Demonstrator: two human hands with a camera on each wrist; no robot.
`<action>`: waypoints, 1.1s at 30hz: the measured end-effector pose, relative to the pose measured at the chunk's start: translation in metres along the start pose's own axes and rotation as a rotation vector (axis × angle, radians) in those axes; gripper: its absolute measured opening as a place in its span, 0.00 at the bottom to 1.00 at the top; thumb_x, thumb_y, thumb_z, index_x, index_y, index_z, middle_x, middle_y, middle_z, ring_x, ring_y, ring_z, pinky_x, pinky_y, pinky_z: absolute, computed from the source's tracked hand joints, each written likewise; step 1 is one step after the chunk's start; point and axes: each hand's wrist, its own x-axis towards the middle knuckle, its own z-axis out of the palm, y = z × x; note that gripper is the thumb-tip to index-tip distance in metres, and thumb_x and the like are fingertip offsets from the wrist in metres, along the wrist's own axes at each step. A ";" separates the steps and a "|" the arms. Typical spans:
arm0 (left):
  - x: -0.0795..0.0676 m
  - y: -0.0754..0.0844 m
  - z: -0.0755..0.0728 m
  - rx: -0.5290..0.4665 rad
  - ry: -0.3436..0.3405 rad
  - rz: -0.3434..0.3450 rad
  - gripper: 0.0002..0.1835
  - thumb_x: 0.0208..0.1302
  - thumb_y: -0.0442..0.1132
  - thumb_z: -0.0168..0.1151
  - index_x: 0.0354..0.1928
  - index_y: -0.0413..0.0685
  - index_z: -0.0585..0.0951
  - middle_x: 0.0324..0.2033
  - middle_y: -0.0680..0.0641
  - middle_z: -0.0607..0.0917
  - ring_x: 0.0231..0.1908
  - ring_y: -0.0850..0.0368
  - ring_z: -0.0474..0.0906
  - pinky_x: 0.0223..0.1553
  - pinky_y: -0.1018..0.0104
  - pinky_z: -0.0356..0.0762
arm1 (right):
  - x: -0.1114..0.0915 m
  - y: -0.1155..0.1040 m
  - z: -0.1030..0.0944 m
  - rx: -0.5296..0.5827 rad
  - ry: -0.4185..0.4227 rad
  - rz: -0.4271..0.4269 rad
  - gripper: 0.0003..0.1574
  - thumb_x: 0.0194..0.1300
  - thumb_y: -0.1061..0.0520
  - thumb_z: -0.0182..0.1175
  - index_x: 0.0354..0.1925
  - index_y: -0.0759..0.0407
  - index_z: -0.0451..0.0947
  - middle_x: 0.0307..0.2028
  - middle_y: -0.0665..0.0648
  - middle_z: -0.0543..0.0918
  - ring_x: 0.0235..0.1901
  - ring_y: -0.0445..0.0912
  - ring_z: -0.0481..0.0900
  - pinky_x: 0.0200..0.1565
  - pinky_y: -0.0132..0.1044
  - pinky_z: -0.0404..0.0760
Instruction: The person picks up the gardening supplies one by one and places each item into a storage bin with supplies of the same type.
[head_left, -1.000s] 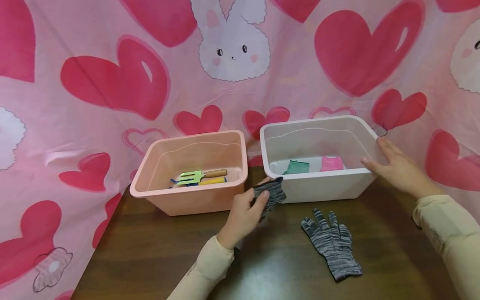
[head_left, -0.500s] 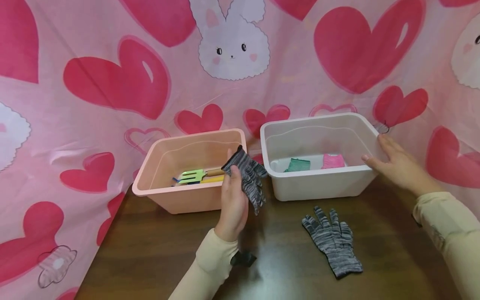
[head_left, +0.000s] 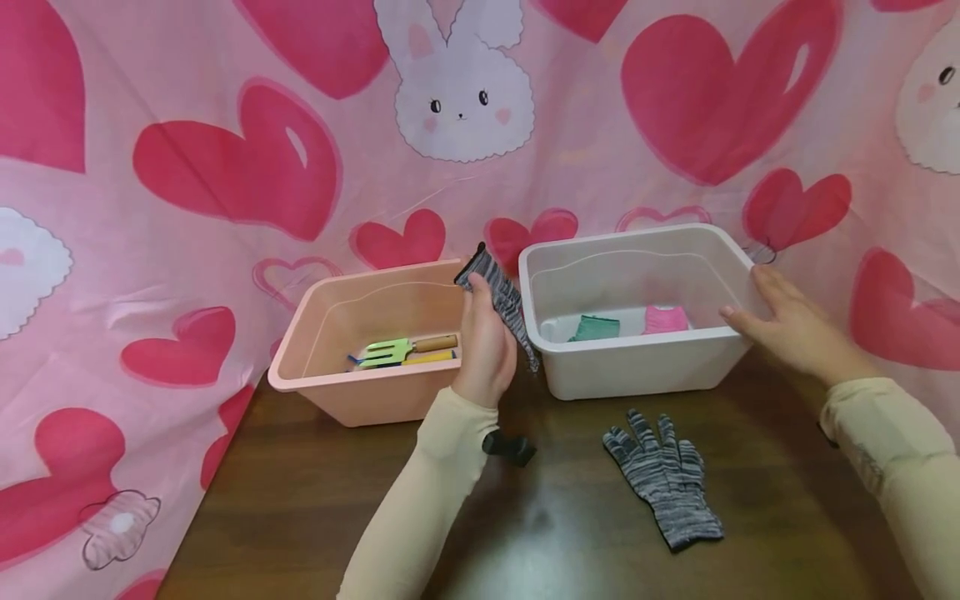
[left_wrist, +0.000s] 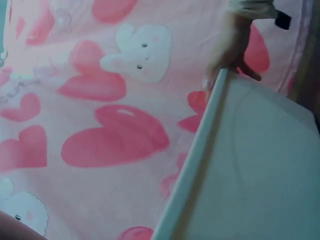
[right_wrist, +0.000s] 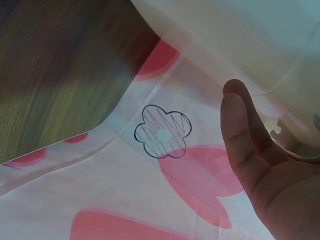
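In the head view my left hand (head_left: 487, 346) pinches a grey-and-black knit glove (head_left: 497, 287) under the thumb. Its dark cuff points up, and the fabric hangs to the right, between the two bins. My right hand (head_left: 798, 325) rests at the right end of the white bin (head_left: 637, 367), thumb near the front rim and fingers straight along the outside. The right wrist view has this hand (right_wrist: 265, 170) with straight fingers beside the bin wall. A matching glove (head_left: 666, 479) lies flat on the table. The left wrist view does not include the held glove.
A peach bin (head_left: 375, 396) at left holds a green hand fork (head_left: 390, 352) with a wooden handle and a yellow-handled tool (head_left: 427, 358). Green fabric (head_left: 596, 327) and pink fabric (head_left: 665, 319) lie inside the white bin. A heart-patterned cloth (head_left: 300, 50) hangs behind the table (head_left: 300, 500).
My left hand has turned upright and risen with the glove, going first left, then slightly back right and farther from me. My right hand stays at the white bin.
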 end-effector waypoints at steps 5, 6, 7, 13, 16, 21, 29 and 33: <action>0.023 0.001 0.018 -0.039 0.047 0.015 0.32 0.82 0.50 0.35 0.82 0.58 0.44 0.78 0.51 0.52 0.75 0.55 0.48 0.73 0.61 0.50 | 0.002 0.000 0.001 0.009 0.012 -0.012 0.60 0.73 0.34 0.52 0.80 0.62 0.31 0.77 0.74 0.37 0.74 0.72 0.35 0.64 0.77 0.42; 0.027 0.001 0.022 -0.039 0.056 0.015 0.31 0.82 0.50 0.35 0.82 0.60 0.45 0.78 0.51 0.52 0.75 0.55 0.48 0.73 0.61 0.51 | 0.002 0.001 0.001 0.010 0.014 -0.013 0.60 0.73 0.34 0.52 0.80 0.62 0.31 0.77 0.74 0.38 0.74 0.72 0.36 0.64 0.77 0.42; 0.032 0.002 0.026 -0.033 0.063 0.015 0.31 0.82 0.50 0.35 0.82 0.61 0.45 0.78 0.51 0.52 0.75 0.55 0.48 0.73 0.61 0.51 | 0.001 0.001 0.002 0.010 0.016 -0.014 0.60 0.73 0.34 0.52 0.80 0.63 0.32 0.77 0.74 0.38 0.74 0.72 0.36 0.64 0.77 0.42; 0.052 0.002 0.049 0.077 0.107 0.009 0.32 0.81 0.53 0.37 0.82 0.67 0.46 0.78 0.54 0.53 0.75 0.55 0.48 0.74 0.56 0.49 | -0.001 0.001 0.003 0.021 0.011 0.001 0.61 0.72 0.33 0.52 0.80 0.61 0.31 0.77 0.73 0.37 0.74 0.72 0.35 0.63 0.78 0.43; 0.060 0.002 0.058 0.095 0.104 0.032 0.32 0.81 0.54 0.37 0.81 0.69 0.46 0.78 0.57 0.53 0.76 0.57 0.48 0.74 0.55 0.48 | -0.001 -0.001 0.004 0.031 0.008 0.005 0.61 0.72 0.32 0.53 0.80 0.60 0.31 0.78 0.72 0.36 0.74 0.71 0.34 0.63 0.78 0.42; 0.066 0.002 0.071 0.130 0.086 0.065 0.31 0.81 0.55 0.37 0.81 0.72 0.46 0.78 0.57 0.52 0.75 0.58 0.50 0.73 0.55 0.51 | -0.001 -0.002 0.004 0.033 0.010 0.009 0.62 0.71 0.32 0.53 0.80 0.60 0.30 0.78 0.70 0.35 0.75 0.70 0.34 0.63 0.78 0.42; 0.080 -0.016 0.064 0.274 0.090 0.081 0.31 0.82 0.52 0.36 0.81 0.71 0.43 0.79 0.56 0.50 0.76 0.61 0.46 0.75 0.56 0.44 | 0.000 -0.002 0.005 0.035 0.024 0.012 0.62 0.71 0.32 0.53 0.80 0.59 0.31 0.78 0.70 0.36 0.74 0.71 0.36 0.63 0.78 0.44; 0.082 -0.025 0.057 0.413 0.082 0.046 0.32 0.82 0.54 0.36 0.81 0.73 0.41 0.79 0.56 0.52 0.76 0.59 0.46 0.75 0.51 0.44 | 0.001 -0.001 0.004 0.025 0.028 0.010 0.61 0.71 0.32 0.53 0.80 0.60 0.31 0.78 0.71 0.37 0.74 0.72 0.36 0.63 0.77 0.43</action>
